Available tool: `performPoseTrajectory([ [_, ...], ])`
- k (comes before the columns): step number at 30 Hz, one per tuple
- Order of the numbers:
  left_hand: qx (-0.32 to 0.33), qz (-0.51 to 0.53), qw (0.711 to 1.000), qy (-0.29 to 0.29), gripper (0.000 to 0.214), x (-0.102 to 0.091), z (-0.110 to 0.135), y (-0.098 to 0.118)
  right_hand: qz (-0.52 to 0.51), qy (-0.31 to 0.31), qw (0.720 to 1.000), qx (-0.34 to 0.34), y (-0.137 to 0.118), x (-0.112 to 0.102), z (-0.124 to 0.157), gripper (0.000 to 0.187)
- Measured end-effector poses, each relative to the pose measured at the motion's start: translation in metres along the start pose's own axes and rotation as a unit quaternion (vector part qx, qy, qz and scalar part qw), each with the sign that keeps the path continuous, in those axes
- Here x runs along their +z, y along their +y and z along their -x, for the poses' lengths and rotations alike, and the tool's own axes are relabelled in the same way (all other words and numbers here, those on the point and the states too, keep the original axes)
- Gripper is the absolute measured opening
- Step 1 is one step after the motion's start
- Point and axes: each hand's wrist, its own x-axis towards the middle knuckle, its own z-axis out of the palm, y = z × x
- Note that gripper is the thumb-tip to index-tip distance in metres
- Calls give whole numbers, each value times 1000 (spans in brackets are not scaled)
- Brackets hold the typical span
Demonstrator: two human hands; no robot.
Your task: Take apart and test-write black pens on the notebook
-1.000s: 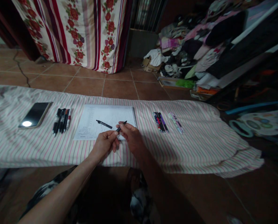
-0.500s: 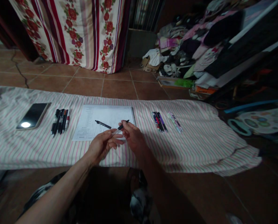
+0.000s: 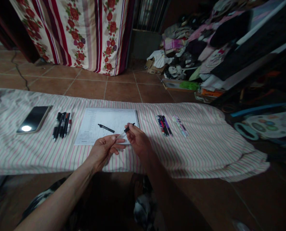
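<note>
Over the lower edge of a spiral notebook [image 3: 85,123], my left hand [image 3: 104,147] pinches a thin clear tube-like pen part [image 3: 120,135] between thumb and forefinger. My right hand [image 3: 138,139] grips a short black pen part [image 3: 126,130] whose dark tip shows above the fingers. The clear piece runs toward the black one; whether they are joined I cannot tell. On the page, just beyond my left hand, lies a black pen barrel [image 3: 106,128], tilted down to the right.
A phone [image 3: 34,119] and a row of several pens [image 3: 61,125] lie left of the notebook. To its right are more pens [image 3: 164,126] and pale patterned pens [image 3: 180,126]. All rest on a striped cloth [image 3: 205,138]. Clothes [image 3: 188,48] are heaped on the floor beyond.
My right hand has shifted slightly right and my left slightly left. A little more of the clear part shows between them. The notebook and the other pens have stayed put.
</note>
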Motion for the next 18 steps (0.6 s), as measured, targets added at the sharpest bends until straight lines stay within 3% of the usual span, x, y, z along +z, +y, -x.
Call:
performPoseTrajectory([
  [7, 16, -1, 1000, -4, 14, 0, 1, 0, -15, -2, 1000, -4, 1, -2, -2, 6],
  [18, 26, -20, 998, 52, 6, -3, -8, -5, -15, -10, 1000, 7, 14, -2, 1, 7],
])
